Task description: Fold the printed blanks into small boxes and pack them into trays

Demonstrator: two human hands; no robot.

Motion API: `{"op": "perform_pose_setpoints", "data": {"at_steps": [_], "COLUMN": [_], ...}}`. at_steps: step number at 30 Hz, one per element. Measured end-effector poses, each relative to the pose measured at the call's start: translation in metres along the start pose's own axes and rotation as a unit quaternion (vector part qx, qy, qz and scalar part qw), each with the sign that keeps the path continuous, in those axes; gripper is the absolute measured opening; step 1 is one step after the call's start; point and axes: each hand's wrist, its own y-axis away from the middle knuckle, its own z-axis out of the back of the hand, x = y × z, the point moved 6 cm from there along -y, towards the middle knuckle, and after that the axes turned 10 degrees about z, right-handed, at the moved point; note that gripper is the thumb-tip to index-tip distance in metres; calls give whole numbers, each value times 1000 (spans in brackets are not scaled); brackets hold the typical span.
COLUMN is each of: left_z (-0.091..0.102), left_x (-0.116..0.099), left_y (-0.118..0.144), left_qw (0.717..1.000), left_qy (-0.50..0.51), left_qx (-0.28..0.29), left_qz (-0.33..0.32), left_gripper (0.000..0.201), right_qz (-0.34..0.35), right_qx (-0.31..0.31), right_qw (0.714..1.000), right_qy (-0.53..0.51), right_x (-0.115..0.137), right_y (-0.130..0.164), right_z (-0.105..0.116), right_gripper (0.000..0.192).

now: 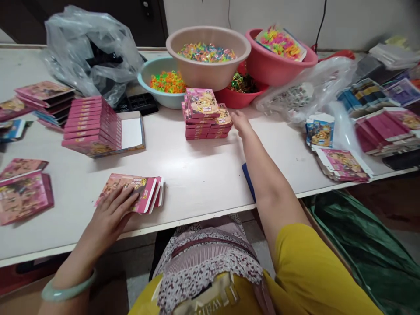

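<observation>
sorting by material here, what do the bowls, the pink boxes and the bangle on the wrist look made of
Beige bowl: likely plastic, smooth, matte, moulded rim. Stack of pink boxes: printed card, slightly glossy, thin folded edges. Bangle above the left hand: pale green, polished; jade or glass, cannot tell.

Fanned pink cards [138,190], stacked boxes [205,114]

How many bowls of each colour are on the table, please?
Beige bowl: 1
Teal bowl: 1
Pink bowl: 1
Red bowl: 1
Total: 4
</observation>
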Motion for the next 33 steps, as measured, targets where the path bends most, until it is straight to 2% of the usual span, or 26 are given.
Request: {"op": "perform_pose_setpoints", "data": {"at_steps": [2,4,5,7,9,11,12,14,15,17,19,20,22,24,26,28,30,33], "left_z": [6,9,8,5,1,2,6,21,32,54,68,66,46,12,-19,-41,-50,-44], "left_x": [-3,-8,-10,-11,-10,-8,-8,-9,-10,-15,-26,-34,-58,-87,-114,-132,-142,-148], "left_y": [-4,-6,-6,-7,-6,-4,-3,-1,1,5,7,6,-5,-22,-37,-47,-51,-53], "left_qw": [1000,1000,1000,999,998,998,998,996,992,974,937,915,877,857,862,879,895,902], "left_qy": [14,17,14,3,-1,-1,2,18,30,64,132,186,312,405,430,422,404,385], "left_qx": [-9,-11,-9,-11,-17,-30,-41,-84,-118,-210,-309,-338,-338,-290,-242,-204,-180,-190], "left_qz": [-13,-12,1,39,62,57,48,30,29,53,97,117,137,134,114,88,57,39], "left_gripper": [67,63,58,47,38,34,33,33,33,36,41,46,60,65,56,47,42,28], "right_qz": [24,114,162,227,278,312,318,312,303,292,298,299,276,226,193,193,212,236], "right_qx": [-54,-83,-67,23,175,282,307,307,291,251,230,228,215,158,91,70,95,128], "right_qw": [998,989,982,962,923,885,876,879,886,891,883,880,888,917,941,953,953,948], "right_qy": [6,-37,-77,-151,-199,-200,-192,-187,-198,-239,-279,-291,-297,-289,-261,-223,-196,-172], "right_x": [10,43,64,108,150,184,197,218,225,237,242,240,224,194,160,135,123,124], "right_y": [14,49,73,130,191,239,253,261,258,248,246,248,260,274,289,301,308,308], "right_z": [27,41,40,21,-18,-61,-82,-111,-117,-110,-85,-71,-43,-19,0,13,21,31], "right_gripper": [47,45,42,37,32,34,36,40,42,47,53,56,56,51,45,38,29,19]}}
